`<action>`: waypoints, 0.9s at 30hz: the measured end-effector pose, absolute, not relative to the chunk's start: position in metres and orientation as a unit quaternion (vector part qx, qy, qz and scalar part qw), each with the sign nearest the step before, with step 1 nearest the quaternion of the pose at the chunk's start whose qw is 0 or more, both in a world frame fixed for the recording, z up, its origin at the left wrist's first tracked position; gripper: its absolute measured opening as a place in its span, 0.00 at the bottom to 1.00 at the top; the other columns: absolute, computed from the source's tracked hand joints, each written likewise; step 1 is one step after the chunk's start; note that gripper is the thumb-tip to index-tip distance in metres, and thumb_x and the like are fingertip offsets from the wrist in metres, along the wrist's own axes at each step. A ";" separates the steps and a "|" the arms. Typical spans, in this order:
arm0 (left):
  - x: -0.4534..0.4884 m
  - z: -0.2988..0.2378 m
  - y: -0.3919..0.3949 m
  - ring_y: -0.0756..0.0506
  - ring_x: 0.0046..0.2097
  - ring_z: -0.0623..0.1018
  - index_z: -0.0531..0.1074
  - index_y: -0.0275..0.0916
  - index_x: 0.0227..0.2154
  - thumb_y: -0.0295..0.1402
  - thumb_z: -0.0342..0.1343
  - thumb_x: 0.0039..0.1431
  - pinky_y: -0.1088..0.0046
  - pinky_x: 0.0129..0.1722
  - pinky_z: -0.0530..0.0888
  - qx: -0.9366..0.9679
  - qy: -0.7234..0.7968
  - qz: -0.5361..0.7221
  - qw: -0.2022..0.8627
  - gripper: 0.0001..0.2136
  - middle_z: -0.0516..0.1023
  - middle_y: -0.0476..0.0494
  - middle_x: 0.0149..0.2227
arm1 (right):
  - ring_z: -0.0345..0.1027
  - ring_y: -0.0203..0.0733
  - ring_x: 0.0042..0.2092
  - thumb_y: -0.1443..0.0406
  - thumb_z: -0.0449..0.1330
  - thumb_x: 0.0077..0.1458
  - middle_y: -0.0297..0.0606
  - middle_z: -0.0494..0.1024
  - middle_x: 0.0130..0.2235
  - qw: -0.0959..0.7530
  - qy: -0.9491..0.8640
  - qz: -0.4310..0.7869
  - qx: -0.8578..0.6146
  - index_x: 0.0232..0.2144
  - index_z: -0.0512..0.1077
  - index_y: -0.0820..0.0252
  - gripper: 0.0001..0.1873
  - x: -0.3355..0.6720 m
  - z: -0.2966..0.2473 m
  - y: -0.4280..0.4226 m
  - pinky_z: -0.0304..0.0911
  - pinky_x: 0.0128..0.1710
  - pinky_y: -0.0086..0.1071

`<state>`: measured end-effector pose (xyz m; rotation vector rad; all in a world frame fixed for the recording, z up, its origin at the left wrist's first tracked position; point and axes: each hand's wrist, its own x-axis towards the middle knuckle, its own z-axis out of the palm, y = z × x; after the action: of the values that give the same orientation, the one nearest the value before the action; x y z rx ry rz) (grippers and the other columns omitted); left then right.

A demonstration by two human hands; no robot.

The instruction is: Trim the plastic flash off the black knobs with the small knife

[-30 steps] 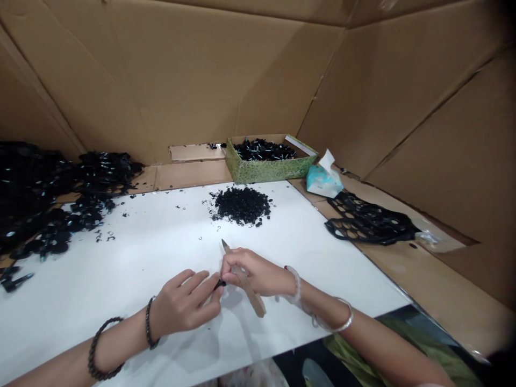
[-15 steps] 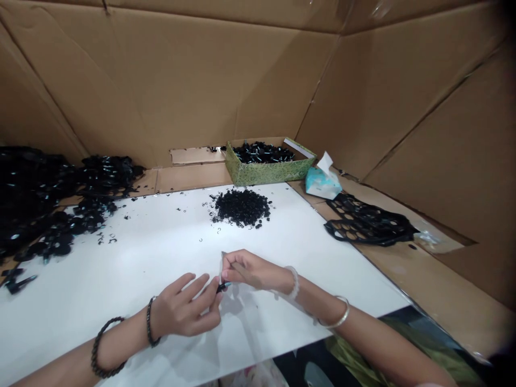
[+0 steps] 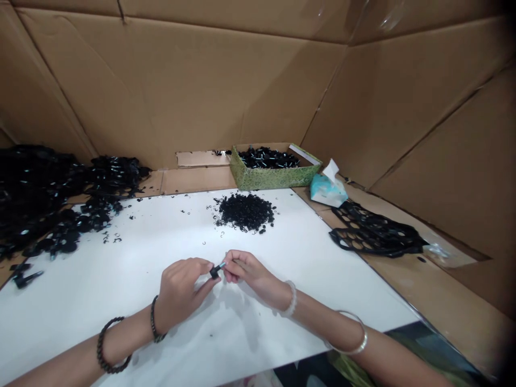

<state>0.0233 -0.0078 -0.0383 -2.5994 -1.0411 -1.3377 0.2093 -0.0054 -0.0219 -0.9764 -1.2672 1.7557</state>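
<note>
My left hand [image 3: 181, 290] is curled and pinches a small black part with a pale metal tip [image 3: 216, 270] just above the white board [image 3: 121, 269]. Right beside it, my right hand [image 3: 245, 271] has its fingers pressed together at the tip of that part; what it holds, if anything, is too small to make out. A heap of tiny black rings [image 3: 245, 210] lies on the board a short way beyond both hands, with a few stray rings scattered about it.
A green patterned box [image 3: 274, 174] of black parts stands at the back. A tissue pack [image 3: 328, 189] and black perforated trays [image 3: 374, 234] lie to the right. A big heap of black parts [image 3: 44, 199] spreads at the left. Cardboard walls enclose everything.
The wooden-handled tool seen in my right hand a second ago no longer shows. Both hands have lifted the small black part slightly, and my left fingers have curled from flat into a pinch.
</note>
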 end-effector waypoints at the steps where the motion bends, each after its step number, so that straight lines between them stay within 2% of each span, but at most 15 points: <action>1: 0.023 -0.038 -0.008 0.47 0.31 0.78 0.66 0.39 0.31 0.33 0.58 0.54 0.72 0.29 0.73 -0.837 -0.343 -0.426 0.018 0.07 0.79 0.46 0.29 | 0.54 0.31 0.24 0.52 0.60 0.50 0.30 0.66 0.22 0.382 -0.500 0.670 -0.393 0.25 0.63 0.62 0.19 0.207 -0.023 -0.006 0.49 0.27 0.28; 5: 0.024 -0.039 -0.009 0.47 0.26 0.77 0.66 0.38 0.29 0.37 0.58 0.53 0.72 0.27 0.71 -0.827 -0.383 -0.411 -0.009 0.08 0.77 0.48 0.25 | 0.52 0.31 0.25 0.51 0.56 0.53 0.30 0.64 0.22 0.406 -0.545 0.597 -0.426 0.24 0.61 0.61 0.20 0.202 -0.030 -0.009 0.50 0.27 0.28; 8: 0.027 -0.038 -0.009 0.48 0.25 0.75 0.65 0.39 0.27 0.38 0.58 0.52 0.73 0.25 0.70 -0.801 -0.434 -0.404 -0.080 0.10 0.75 0.50 0.24 | 0.52 0.32 0.25 0.52 0.53 0.56 0.29 0.62 0.21 0.427 -0.576 0.539 -0.441 0.24 0.60 0.60 0.18 0.199 -0.034 -0.012 0.51 0.27 0.28; 11: 0.029 -0.036 -0.007 0.50 0.24 0.73 0.62 0.39 0.25 0.37 0.57 0.52 0.76 0.24 0.69 -0.760 -0.457 -0.394 -0.242 0.10 0.73 0.53 0.22 | 0.53 0.32 0.24 0.56 0.51 0.58 0.29 0.61 0.22 0.444 -0.632 0.439 -0.459 0.25 0.60 0.59 0.15 0.200 -0.034 -0.013 0.52 0.26 0.27; 15: 0.029 -0.035 -0.001 0.51 0.26 0.73 0.58 0.40 0.25 0.38 0.57 0.52 0.77 0.26 0.69 -0.648 -0.423 -0.380 -0.507 0.13 0.73 0.51 0.23 | 0.57 0.34 0.26 0.66 0.51 0.58 0.32 0.67 0.24 0.440 -0.785 0.149 -0.409 0.26 0.63 0.60 0.08 0.205 -0.031 -0.010 0.53 0.28 0.29; 17: 0.028 -0.035 0.001 0.51 0.27 0.73 0.58 0.39 0.26 0.40 0.57 0.52 0.76 0.27 0.70 -0.594 -0.407 -0.362 -0.592 0.14 0.75 0.49 0.26 | 0.58 0.35 0.27 0.69 0.52 0.57 0.34 0.69 0.24 0.430 -0.826 0.016 -0.365 0.26 0.64 0.61 0.07 0.207 -0.031 -0.007 0.53 0.28 0.30; 22: 0.028 -0.037 0.002 0.51 0.30 0.76 0.59 0.39 0.27 0.39 0.58 0.53 0.77 0.32 0.70 -0.538 -0.379 -0.349 -0.667 0.13 0.74 0.52 0.25 | 0.58 0.37 0.27 0.71 0.54 0.56 0.36 0.73 0.25 0.402 -0.843 -0.168 -0.316 0.26 0.65 0.62 0.06 0.210 -0.033 -0.004 0.51 0.27 0.31; 27: 0.029 -0.040 0.002 0.54 0.25 0.71 0.59 0.39 0.28 0.38 0.59 0.52 0.79 0.26 0.68 -0.556 -0.376 -0.356 -0.650 0.13 0.71 0.54 0.24 | 0.54 0.35 0.25 0.74 0.52 0.55 0.34 0.72 0.24 0.380 -0.851 -0.215 -0.292 0.26 0.65 0.61 0.08 0.211 -0.030 -0.005 0.50 0.26 0.31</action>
<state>0.0287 0.0022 -0.0397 -3.3330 -2.2547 -2.1359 0.2112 -0.0053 -0.0301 -0.7442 -2.1727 -0.5483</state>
